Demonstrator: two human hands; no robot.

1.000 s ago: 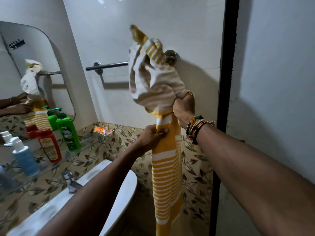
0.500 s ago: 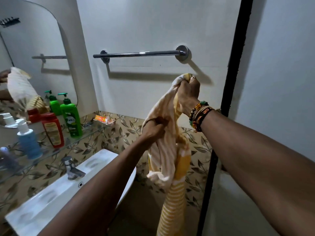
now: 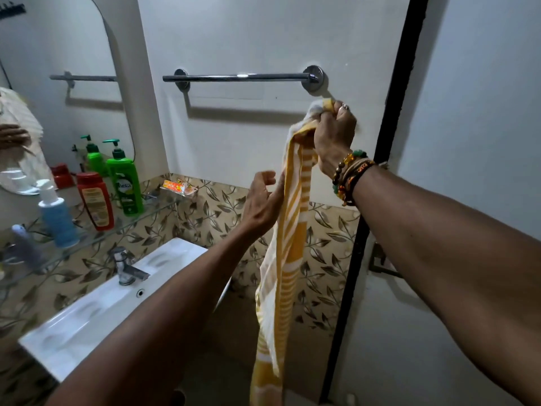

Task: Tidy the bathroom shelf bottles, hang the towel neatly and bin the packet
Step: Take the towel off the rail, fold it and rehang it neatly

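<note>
- Far left, I see the mirror (image 3: 58, 83) on the wall, reflecting a hand and some pale cloth.
- Below it runs the glass shelf (image 3: 96, 235), and the bottles stand on it in a loose row: a blue bottle with a white cap (image 3: 57, 213), a red bottle (image 3: 96, 200) beside it, then a green pump bottle (image 3: 125, 183) further along.
- At the shelf's right end, near the wall corner, the orange packet (image 3: 177, 186) lies in a small clear holder.
- Under the shelf sits the white basin (image 3: 96, 309) with its chrome tap (image 3: 127, 266).
- On the back wall I see the towel rail (image 3: 243, 77), bare, with nothing hung over it.
- My left hand (image 3: 262, 205) is just left of the towel, fingers loosely spread and slightly curled. It lies against the cloth's edge without clamping it, as far as I can tell.
- The yellow and white striped towel (image 3: 288, 259) hangs in one long bunched strand, dropping past the basin's right edge toward the floor and out of view at the bottom.
- My right hand (image 3: 333, 136) is fisted tight around the towel's top end, just below the rail's right-hand mount and not touching it. Beaded bracelets (image 3: 349, 177) circle that wrist.
- Right of the arm, a black vertical frame (image 3: 392, 142) edges a pale panel.
</note>
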